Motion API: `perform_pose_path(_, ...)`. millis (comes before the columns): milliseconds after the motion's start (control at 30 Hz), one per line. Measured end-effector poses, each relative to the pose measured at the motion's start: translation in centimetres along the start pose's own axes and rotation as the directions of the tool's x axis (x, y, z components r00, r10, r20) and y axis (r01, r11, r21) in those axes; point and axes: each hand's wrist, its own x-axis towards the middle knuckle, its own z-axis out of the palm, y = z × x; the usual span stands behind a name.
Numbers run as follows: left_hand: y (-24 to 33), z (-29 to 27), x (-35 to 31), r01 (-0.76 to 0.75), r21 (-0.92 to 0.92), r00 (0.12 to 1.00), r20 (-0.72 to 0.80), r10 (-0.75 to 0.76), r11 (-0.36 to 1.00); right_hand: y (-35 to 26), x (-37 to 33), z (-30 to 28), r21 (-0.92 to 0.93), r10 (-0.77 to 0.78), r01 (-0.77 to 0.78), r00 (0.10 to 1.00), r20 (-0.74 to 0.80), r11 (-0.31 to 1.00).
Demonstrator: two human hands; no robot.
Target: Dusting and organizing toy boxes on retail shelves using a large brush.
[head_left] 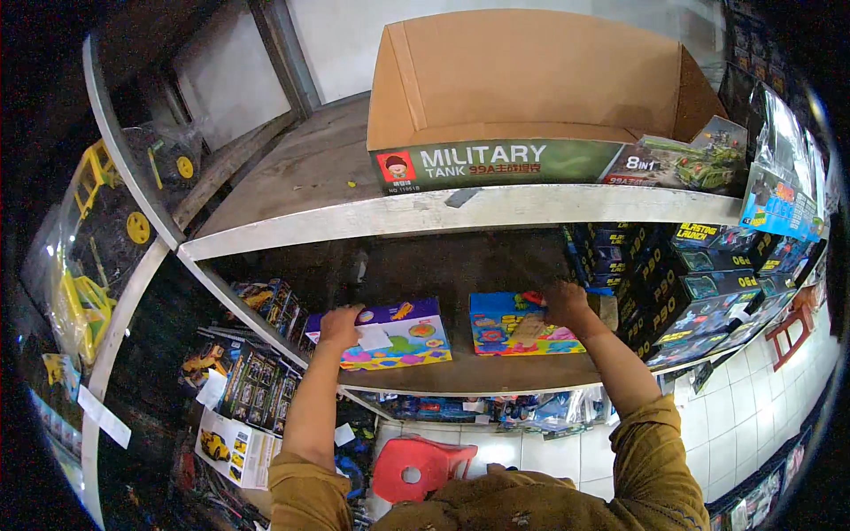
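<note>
On the middle shelf lies a purple and yellow toy box [403,334], its printed face tilted up toward me. My left hand [341,328] grips its left end, fingers closed over the back corner. Some way to the right lies a blue and yellow toy box [500,329] with bright printed shapes. My right hand [567,306] is closed on this one's right part, near the far edge; shadow hides some of the fingertips. A gap of bare shelf separates the two boxes.
An open brown carton [531,80] with a green printed front stands on the upper shelf [496,205]. Stacked dark toy boxes [699,301] fill the right side. Beyond the left divider are more toy boxes [257,389]. A red plastic stool [416,469] sits below, close to me.
</note>
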Motion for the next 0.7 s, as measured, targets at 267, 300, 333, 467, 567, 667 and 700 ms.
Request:
perform_pose_path(267,-0.9,1.4,0.1,0.052,-0.113,0.999,-0.009,-0.054,0.992,-0.6,0.6,-1.1,-0.033,0.027,-0.02,0.974,0.224,0.999)
perform_pose_path(300,-0.9,1.4,-0.1,0.048,-0.124,0.999,0.001,-0.048,0.991,-0.6,0.5,-1.0,-0.037,0.025,-0.017,0.978,0.205,0.999)
perform_pose_path(333,-1.0,1.5,-0.3,0.044,-0.134,0.999,0.012,-0.043,0.99,-0.6,0.5,-0.9,-0.041,0.021,-0.014,0.982,0.186,0.999)
perform_pose_path(467,-1.8,2.5,-0.6,-0.016,-0.094,0.999,-0.035,0.013,0.995,0.7,-0.2,2.2,-0.036,-0.141,0.137,0.929,-0.342,0.99)
perform_pose_path(567,-1.9,3.0,-1.4,-0.016,-0.126,0.997,-0.072,0.007,0.992,-0.3,-0.7,0.1,0.0,-0.11,0.111,0.985,-0.131,0.994)
perform_pose_path(667,-1.1,2.4,-1.9,-0.031,-0.175,0.992,-0.128,0.009,0.984,0.3,0.2,1.3,-0.012,-0.004,0.005,1.0,0.021,1.0)
perform_pose_path(700,-0.8,2.0,-2.1,-0.019,-0.148,0.992,-0.127,0.0,0.989,0.7,0.4,2.0,0.003,0.001,-0.001,1.0,-0.018,1.0)
